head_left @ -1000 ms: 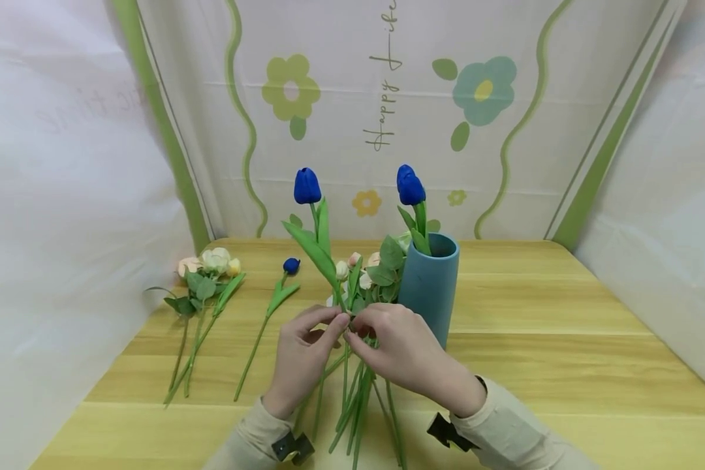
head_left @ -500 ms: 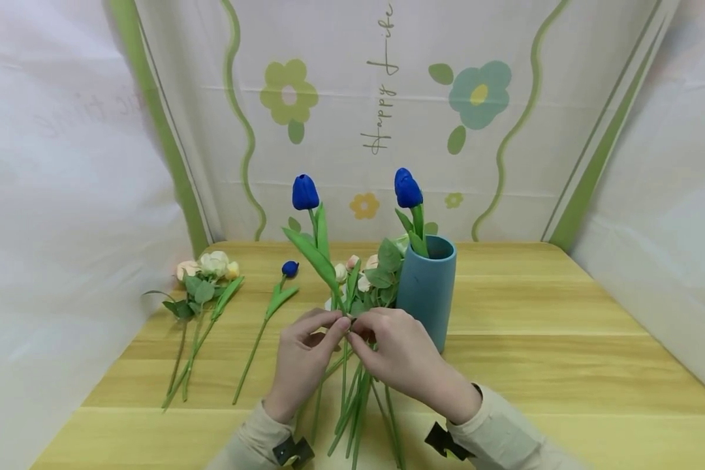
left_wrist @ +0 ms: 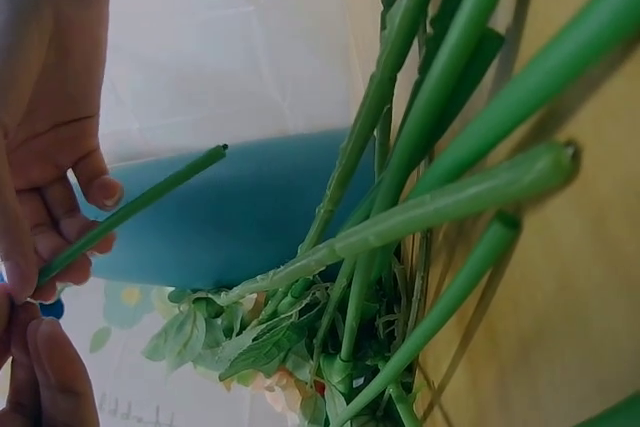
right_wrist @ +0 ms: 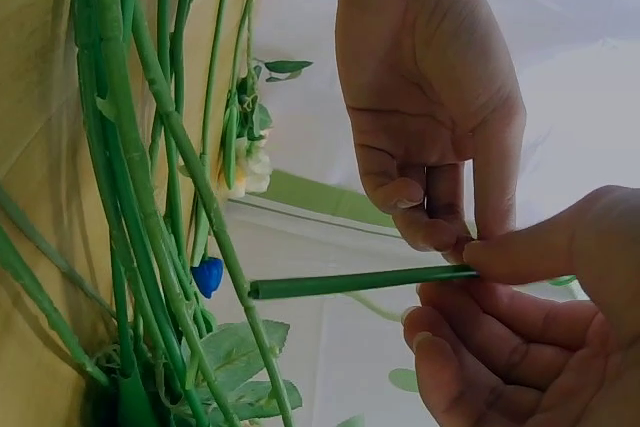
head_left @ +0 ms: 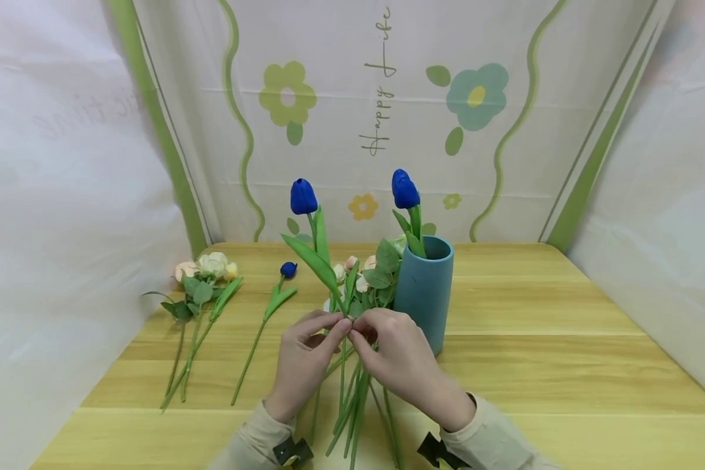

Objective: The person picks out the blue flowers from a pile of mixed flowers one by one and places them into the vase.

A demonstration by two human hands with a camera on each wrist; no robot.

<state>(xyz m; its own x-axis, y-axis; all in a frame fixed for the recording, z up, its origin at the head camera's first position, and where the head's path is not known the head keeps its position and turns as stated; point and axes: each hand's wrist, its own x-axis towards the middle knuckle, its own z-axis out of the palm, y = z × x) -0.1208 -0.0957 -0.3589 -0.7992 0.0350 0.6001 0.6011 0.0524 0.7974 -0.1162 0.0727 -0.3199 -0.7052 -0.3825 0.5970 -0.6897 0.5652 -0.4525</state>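
Note:
Upright above the table, a blue tulip (head_left: 303,196) with long green leaves is held at its stem. My left hand (head_left: 305,359) pinches that stem between thumb and forefinger. Right beside it, my right hand (head_left: 396,356) pinches at the same spot, fingertips meeting the left ones. The lower stem (right_wrist: 350,284) sticks out below the fingers, its cut end free in the right wrist view. Behind the right hand stands a blue vase (head_left: 425,294) with blue tulips (head_left: 405,189) in it. Under the hands lies a bunch of green stems (head_left: 352,411), its pale blooms partly hidden.
At the left of the wooden table (head_left: 534,365) lie cream and peach flowers (head_left: 213,266) on long stems. A single blue tulip (head_left: 288,269) lies between them and my left hand. White printed cloth (head_left: 341,98) encloses the back and sides.
The head view has drifted slightly, shifting the scene a little down and left. Both hands stay together on the tulip stem.

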